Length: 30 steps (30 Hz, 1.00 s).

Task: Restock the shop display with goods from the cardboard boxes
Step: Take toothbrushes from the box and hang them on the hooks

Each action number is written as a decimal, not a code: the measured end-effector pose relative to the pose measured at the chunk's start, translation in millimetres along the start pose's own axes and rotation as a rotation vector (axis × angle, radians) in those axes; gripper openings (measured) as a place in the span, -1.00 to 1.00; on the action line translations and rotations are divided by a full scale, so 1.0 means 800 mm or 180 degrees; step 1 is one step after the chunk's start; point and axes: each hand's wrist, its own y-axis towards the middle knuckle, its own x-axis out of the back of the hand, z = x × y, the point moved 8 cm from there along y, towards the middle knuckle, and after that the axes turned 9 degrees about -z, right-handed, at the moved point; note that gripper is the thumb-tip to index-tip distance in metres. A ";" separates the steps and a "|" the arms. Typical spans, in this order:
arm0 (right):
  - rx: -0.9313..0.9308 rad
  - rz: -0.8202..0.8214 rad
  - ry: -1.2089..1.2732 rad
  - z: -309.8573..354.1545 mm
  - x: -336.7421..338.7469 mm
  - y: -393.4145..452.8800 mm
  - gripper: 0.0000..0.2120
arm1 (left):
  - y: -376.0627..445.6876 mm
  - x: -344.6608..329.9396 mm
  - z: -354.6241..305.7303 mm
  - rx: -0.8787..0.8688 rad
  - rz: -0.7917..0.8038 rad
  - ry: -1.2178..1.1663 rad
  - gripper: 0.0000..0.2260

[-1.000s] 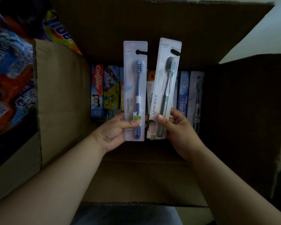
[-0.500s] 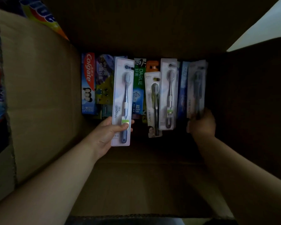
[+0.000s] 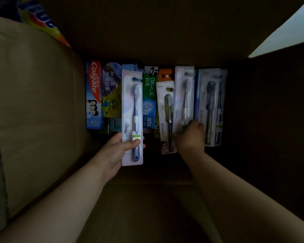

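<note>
Inside dim cardboard box: left hand grips blue toothbrush pack; right hand fingers pinch white toothbrush pack.

Inside the cardboard box, tall walls close in left, right and far. Toothpaste cartons and toothbrush packs crowd the far end in one tight row. The near half of the floor lies bare, crossed only by two forearms. The top stands open.
</note>
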 end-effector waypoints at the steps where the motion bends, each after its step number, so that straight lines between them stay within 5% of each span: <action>1: -0.0006 0.0002 0.0014 -0.004 0.002 0.002 -0.48 | -0.001 0.001 0.000 -0.0009 0.0000 0.0016 -0.77; 4: -0.0012 0.0164 0.0187 -0.014 0.009 0.000 -0.67 | -0.004 0.003 0.000 -0.0012 0.0022 0.0019 -0.76; 11: -0.0110 0.0067 0.0410 -0.043 0.064 -0.016 -0.75 | -0.021 0.003 -0.001 0.0018 0.0063 0.0017 -0.75; 23: -0.0536 -0.0455 0.0452 -0.065 0.079 0.011 -0.47 | -0.012 -0.003 -0.004 -0.0100 0.0056 0.0053 -0.75; 26: -0.0278 -0.0663 0.0529 -0.053 0.082 -0.004 -0.46 | -0.013 -0.001 0.000 -0.0090 0.0069 0.0061 -0.75; 30: 0.0416 -0.0099 0.0813 -0.013 0.045 -0.028 -0.58 | -0.013 0.004 0.006 -0.0051 0.0047 0.0019 -0.76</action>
